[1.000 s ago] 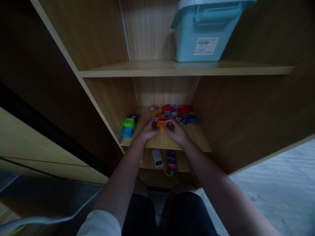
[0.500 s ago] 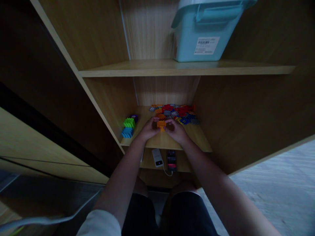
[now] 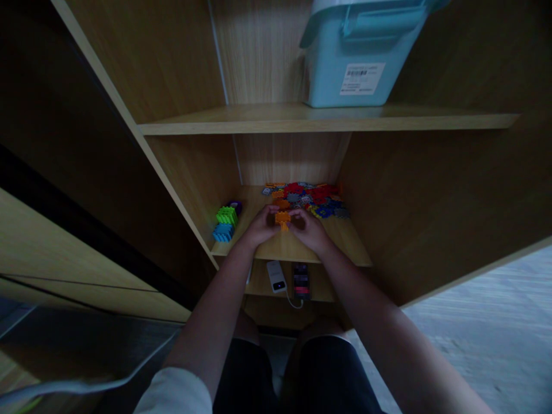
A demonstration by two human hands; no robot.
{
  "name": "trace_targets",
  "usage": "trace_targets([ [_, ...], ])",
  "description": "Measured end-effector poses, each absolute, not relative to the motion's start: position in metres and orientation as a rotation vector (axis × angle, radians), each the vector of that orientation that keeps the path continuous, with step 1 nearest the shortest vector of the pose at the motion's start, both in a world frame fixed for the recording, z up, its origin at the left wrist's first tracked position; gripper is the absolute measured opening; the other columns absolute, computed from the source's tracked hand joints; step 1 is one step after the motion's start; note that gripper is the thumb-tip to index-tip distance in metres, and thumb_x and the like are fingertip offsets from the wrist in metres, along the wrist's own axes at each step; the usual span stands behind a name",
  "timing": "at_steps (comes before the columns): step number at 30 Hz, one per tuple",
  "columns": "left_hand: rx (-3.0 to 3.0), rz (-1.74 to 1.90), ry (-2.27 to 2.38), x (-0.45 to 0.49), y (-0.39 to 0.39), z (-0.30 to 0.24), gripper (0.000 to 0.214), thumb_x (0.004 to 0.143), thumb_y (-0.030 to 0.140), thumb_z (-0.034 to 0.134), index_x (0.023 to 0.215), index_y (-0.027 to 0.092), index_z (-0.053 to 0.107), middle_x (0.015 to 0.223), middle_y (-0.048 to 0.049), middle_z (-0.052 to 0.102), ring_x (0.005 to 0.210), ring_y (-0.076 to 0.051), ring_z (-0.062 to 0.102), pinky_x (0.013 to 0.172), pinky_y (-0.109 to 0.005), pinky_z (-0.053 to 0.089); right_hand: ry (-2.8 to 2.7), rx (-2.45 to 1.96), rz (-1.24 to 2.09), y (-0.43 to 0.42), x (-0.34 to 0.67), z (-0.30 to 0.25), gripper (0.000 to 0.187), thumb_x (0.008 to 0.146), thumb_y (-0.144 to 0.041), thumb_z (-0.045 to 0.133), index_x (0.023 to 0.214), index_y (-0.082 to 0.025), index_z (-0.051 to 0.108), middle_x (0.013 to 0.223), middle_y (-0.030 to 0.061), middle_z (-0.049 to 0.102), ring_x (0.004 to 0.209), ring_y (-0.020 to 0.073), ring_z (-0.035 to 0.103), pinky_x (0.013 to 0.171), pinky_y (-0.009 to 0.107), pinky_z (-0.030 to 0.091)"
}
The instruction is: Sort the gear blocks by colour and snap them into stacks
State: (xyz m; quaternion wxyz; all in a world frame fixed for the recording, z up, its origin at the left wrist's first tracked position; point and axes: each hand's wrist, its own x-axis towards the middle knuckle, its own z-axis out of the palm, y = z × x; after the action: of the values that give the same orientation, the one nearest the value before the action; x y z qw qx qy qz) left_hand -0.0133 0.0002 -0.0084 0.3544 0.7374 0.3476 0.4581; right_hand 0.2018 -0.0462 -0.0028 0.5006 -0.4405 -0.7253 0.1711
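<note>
Between my two hands is an orange piece made of toothed interlocking puzzle tiles (image 3: 283, 218), held just above the middle shelf (image 3: 276, 248). My left hand (image 3: 262, 225) grips its left side, thumb and fingers closed on it. From the other side my right hand (image 3: 308, 227) pinches the same piece. Behind the hands lies a loose pile of flat toothed tiles (image 3: 317, 195) in red, blue, orange, grey and yellow. On the left of the shelf sit a green block of joined tiles (image 3: 227, 215) and a blue block (image 3: 223, 232), with a dark purple one (image 3: 235, 206) behind them.
A light-blue plastic bin (image 3: 349, 63) with a label stands on the upper shelf (image 3: 267, 121). Below, a white power bank (image 3: 276, 276) is cabled to a phone (image 3: 301, 280) on a lower shelf. Cabinet walls close in on both sides.
</note>
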Motion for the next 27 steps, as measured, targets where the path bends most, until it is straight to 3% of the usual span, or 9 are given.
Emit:
trace_targets([
  [10,1.936,1.18,0.892,-0.014,0.001,-0.011,0.059,0.076,0.022,0.082,0.131,0.019,0.062,0.136,-0.0128,0.068,0.13,-0.029,0.065,0.119,-0.048,0.048,-1.766,-1.044,0.415,-0.044,0.202,-0.004,0.024,0.093,-0.043,0.069,0.113,-0.03,0.068,0.12,0.0055,0.077,0.108,0.0266,0.071,0.102,0.047,0.056],
  [16,1.916,1.232,1.115,-0.015,-0.001,-0.004,0.03,0.096,0.021,0.057,0.124,0.021,0.068,0.132,-0.009,0.073,0.13,-0.026,0.067,0.12,-0.047,0.05,-1.744,-1.108,0.351,-0.043,0.204,-0.006,0.024,0.099,-0.046,0.064,0.115,-0.029,0.069,0.116,0.0072,0.076,0.106,0.0275,0.071,0.099,0.046,0.055],
  [19,1.895,1.355,1.279,-0.018,0.001,-0.004,0.029,0.104,0.022,0.046,0.118,0.021,0.071,0.128,-0.0087,0.076,0.127,-0.025,0.069,0.12,-0.046,0.05,-1.723,-1.113,0.351,-0.043,0.205,-0.006,0.024,0.102,-0.048,0.061,0.114,-0.028,0.069,0.118,0.0079,0.076,0.107,0.0271,0.071,0.099,0.046,0.055],
  [22,1.938,1.409,1.388,-0.02,0.008,-0.005,0.031,0.1,0.012,0.047,0.116,0.02,0.073,0.126,-0.0104,0.078,0.122,-0.025,0.071,0.116,-0.044,0.054,-1.698,-1.106,0.342,-0.043,0.205,-0.005,0.024,0.103,-0.048,0.059,0.112,-0.028,0.069,0.118,0.0084,0.076,0.108,0.0272,0.072,0.1,0.046,0.055],
  [27,2.173,1.155,1.504,-0.018,0.023,-0.005,0.044,0.085,0.002,0.055,0.12,0.018,0.077,0.129,-0.0122,0.078,0.124,-0.028,0.07,0.117,-0.045,0.054,-1.653,-1.117,0.329,-0.042,0.206,-0.005,0.025,0.105,-0.048,0.055,0.109,-0.027,0.068,0.115,0.0087,0.078,0.107,0.0276,0.072,0.101,0.047,0.056],
])
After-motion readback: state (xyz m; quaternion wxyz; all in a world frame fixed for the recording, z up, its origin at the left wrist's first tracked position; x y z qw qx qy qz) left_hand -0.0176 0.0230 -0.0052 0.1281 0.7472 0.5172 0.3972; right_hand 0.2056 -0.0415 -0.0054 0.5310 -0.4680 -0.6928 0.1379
